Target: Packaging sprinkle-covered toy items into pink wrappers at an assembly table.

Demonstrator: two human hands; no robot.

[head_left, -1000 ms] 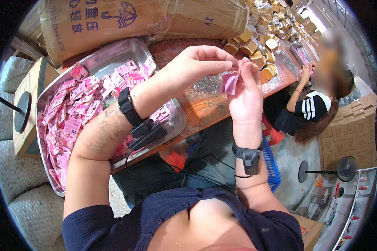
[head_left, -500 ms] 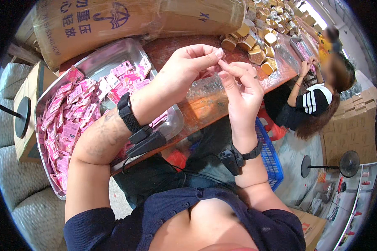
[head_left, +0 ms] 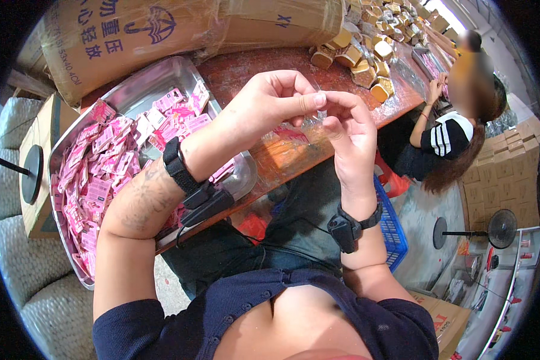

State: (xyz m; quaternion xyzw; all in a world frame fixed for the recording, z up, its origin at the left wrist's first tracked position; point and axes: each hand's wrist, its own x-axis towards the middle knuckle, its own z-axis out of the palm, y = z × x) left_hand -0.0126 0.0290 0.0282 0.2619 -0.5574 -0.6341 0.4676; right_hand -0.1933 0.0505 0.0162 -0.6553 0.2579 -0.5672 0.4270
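Observation:
My left hand (head_left: 282,99) and my right hand (head_left: 353,129) meet above the table, fingertips pinched close together. A small clear bit shows between the fingertips, too small to make out. Just below them a pink patch (head_left: 291,134) is visible; I cannot tell whether it hangs from my fingers or lies on the table. To the left, under my left forearm, stands a metal tray (head_left: 183,69) heaped with pink printed cards (head_left: 111,156), which my forearm partly covers.
Behind the tray lies a large taped carton (head_left: 192,30) on the red table (head_left: 240,69). Several gold-and-white faceted containers (head_left: 363,72) are piled at the far right. A co-worker (head_left: 450,138) sits at right; a blue basket (head_left: 393,234) stands beside my leg.
Both hands have shifted slightly, the left one lower and flatter. A pink patch now shows beneath them. The co-worker has leaned a little.

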